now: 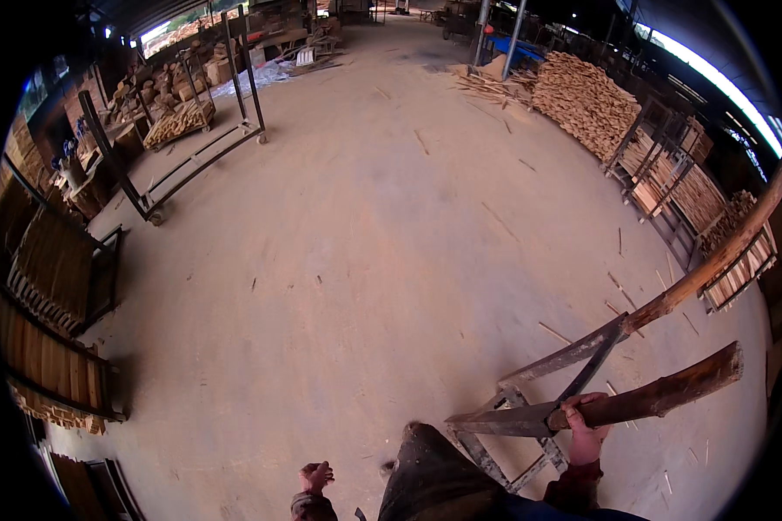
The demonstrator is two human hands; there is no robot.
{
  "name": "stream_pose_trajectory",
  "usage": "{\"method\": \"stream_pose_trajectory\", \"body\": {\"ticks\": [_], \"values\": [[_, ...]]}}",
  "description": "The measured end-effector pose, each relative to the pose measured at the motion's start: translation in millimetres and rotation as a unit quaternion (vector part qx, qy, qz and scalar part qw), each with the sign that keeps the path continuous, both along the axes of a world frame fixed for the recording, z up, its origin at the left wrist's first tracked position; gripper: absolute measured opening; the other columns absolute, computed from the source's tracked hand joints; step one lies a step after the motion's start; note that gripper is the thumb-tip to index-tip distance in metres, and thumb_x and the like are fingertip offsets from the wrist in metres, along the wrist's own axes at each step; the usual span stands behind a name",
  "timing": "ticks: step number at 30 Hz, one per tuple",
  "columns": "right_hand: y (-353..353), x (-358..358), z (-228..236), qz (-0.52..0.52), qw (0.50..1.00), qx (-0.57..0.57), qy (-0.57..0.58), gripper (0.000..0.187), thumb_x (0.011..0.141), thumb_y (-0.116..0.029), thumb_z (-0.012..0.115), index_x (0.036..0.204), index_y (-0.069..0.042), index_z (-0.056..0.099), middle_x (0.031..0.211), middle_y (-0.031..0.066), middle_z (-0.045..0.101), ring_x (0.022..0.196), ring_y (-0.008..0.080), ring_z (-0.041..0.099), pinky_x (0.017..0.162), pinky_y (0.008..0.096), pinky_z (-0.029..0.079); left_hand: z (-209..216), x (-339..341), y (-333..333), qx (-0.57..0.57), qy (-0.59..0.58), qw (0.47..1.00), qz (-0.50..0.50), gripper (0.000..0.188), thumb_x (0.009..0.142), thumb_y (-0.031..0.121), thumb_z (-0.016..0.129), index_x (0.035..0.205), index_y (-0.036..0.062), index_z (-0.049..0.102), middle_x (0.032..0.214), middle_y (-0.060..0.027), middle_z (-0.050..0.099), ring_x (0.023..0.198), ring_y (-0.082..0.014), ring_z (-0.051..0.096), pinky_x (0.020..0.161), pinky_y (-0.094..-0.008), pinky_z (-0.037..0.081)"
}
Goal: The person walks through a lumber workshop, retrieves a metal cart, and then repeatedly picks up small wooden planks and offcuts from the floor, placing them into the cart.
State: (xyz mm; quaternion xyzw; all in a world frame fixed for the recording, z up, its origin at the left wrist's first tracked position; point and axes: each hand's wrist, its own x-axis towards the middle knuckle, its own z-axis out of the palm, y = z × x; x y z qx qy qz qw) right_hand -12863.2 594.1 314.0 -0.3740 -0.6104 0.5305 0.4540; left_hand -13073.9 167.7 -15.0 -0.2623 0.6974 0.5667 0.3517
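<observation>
My right hand is wrapped around a thick brown wooden pole, close to where the pole meets a dark metal frame. A second, longer wooden pole rises from the frame's other bar toward the upper right. Crosspieces and legs of the frame show below, beside my knee. My left hand hangs low over the floor to the left of my leg, its fingers loosely curled and no object visible in them.
Concrete floor dusted with sawdust and scattered wood slivers stretches ahead. A tall wheeled metal rack stands at the far left. Stacked boards line the left side. A large pile of wood strips and loaded racks line the right.
</observation>
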Motion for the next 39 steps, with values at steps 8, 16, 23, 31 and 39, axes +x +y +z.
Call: {"method": "stream_pose_trajectory", "body": {"ticks": [8,16,23,31,39], "values": [[76.4,-255.4,-26.1,0.073,0.997,0.006,0.025,0.041,0.069,0.012,0.065,0.096,-0.006,0.040,0.085,0.0094,0.055,0.083,0.0197,0.055,0.084,0.0359,0.047,-7.6,-307.4,124.5,0.026,0.068,0.995,-0.065,0.023,0.083,0.018,0.066,0.084,-0.0038,0.061,0.072,-0.0112,0.065,0.059,-0.0169,0.062,0.051,-0.0302,0.054],[178.4,-536.5,-13.2,0.133,0.991,0.008,0.015,0.039,0.073,0.016,0.061,0.097,-0.006,0.039,0.090,0.0099,0.053,0.087,0.0171,0.054,0.082,0.0318,0.048,-41.1,-391.9,112.2,-0.010,-0.129,0.991,-0.015,0.028,0.083,0.027,0.069,0.081,-0.0005,0.063,0.065,-0.0108,0.062,0.049,-0.0174,0.059,0.037,-0.0255,0.043],[259.4,-775.4,-30.2,0.076,0.995,0.038,0.058,0.038,0.071,0.011,0.064,0.096,-0.005,0.042,0.084,0.0106,0.056,0.083,0.0207,0.056,0.081,0.0362,0.048,-48.8,-527.2,149.6,-0.045,-0.234,0.969,0.066,0.026,0.084,0.025,0.069,0.085,-0.0009,0.062,0.065,-0.0101,0.062,0.048,-0.0179,0.058,0.038,-0.0281,0.044],[329.0,-1037.1,-36.8,0.052,0.998,0.013,0.045,0.036,0.072,0.010,0.062,0.096,-0.006,0.041,0.083,0.0096,0.055,0.082,0.0210,0.057,0.083,0.0362,0.049,-78.0,-910.8,207.6,-0.024,-0.132,0.991,0.028,0.026,0.084,0.025,0.068,0.086,-0.0009,0.062,0.065,-0.0098,0.061,0.048,-0.0182,0.057,0.038,-0.0289,0.044],[449.4,-1289.4,-26.6,0.046,0.997,0.034,0.042,0.039,0.071,0.012,0.064,0.096,-0.005,0.039,0.083,0.0106,0.054,0.081,0.0199,0.056,0.080,0.0359,0.049,18.6,-1372.0,498.7,0.045,0.140,0.983,-0.105,0.023,0.084,0.019,0.065,0.084,-0.0039,0.061,0.071,-0.0107,0.064,0.061,-0.0173,0.062,0.054,-0.0295,0.053]]}}
